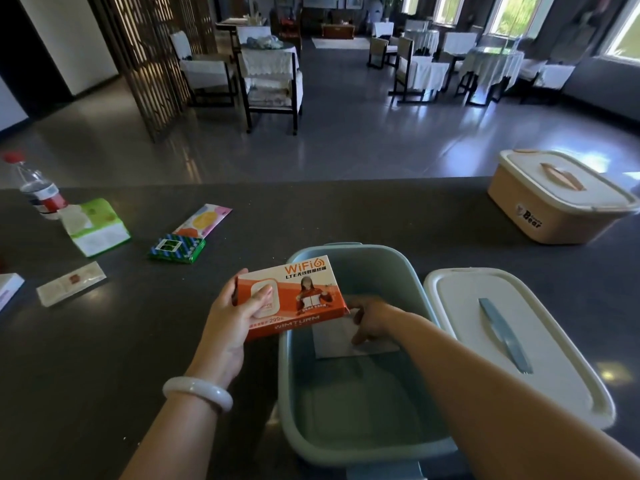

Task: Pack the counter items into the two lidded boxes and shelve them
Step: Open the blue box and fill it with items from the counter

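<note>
An open grey-blue box (408, 282) stands on the dark counter (121, 358) in front of me. My left hand (239, 317) grips an orange WiFi carton (304, 292) over the box's left rim. My right hand (372, 320) reaches inside the box, fingers on a flat white packet (337, 344) lying on its floor. The box's white lid (512, 341) with a blue handle lies just to the right. A beige box (561, 206) with its lid on sits at the far right.
On the counter's left lie a red-capped bottle (38, 188), a green-white pouch (95, 225), a pastel wrapper (204, 220), a green-blue packet (178, 249), a clear sachet (71, 284) and a white box edge (8, 289). Beyond the counter are dining chairs and tables.
</note>
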Motion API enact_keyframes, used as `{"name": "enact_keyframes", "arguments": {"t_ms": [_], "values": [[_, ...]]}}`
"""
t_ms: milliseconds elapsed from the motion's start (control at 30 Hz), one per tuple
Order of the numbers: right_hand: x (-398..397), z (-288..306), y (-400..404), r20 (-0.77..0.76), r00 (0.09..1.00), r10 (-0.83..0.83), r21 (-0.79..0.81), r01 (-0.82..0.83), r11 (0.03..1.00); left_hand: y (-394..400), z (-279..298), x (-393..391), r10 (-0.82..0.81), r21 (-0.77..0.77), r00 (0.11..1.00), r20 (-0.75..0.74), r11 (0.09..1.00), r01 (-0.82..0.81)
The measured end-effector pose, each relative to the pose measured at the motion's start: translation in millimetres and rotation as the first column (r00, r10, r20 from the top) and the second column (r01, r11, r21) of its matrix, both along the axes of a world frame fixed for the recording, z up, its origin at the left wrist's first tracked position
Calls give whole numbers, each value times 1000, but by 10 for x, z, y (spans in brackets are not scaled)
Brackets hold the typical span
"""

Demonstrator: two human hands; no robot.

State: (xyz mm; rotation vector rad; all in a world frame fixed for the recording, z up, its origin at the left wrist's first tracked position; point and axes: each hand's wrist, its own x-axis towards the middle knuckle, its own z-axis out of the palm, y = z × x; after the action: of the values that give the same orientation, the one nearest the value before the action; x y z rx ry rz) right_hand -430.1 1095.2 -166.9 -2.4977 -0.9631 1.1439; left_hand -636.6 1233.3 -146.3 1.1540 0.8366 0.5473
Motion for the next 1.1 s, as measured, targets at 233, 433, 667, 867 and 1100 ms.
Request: {"name": "enact_keyframes", "arguments": {"t_ms": [233,433,667,867,1100], "values": [[33,-3,18,-35,997,-62,27,63,998,12,30,33,4,18,1000,-6,1000,-4],[54,0,4,-42,995,-87,53,90,995,34,64,51,-5,68,999,-40,998,8],[43,-1,13,-89,987,-131,81,138,987,37,65,55,-3,68,999,-53,998,6],[58,-8,6,-131,978,-163,103,177,979,38,98,67,-19,85,997,-69,996,25],[131,107,11,-89,976,-197,351,216,911,27,141,59,-36,115,995,-93,992,47]]}}
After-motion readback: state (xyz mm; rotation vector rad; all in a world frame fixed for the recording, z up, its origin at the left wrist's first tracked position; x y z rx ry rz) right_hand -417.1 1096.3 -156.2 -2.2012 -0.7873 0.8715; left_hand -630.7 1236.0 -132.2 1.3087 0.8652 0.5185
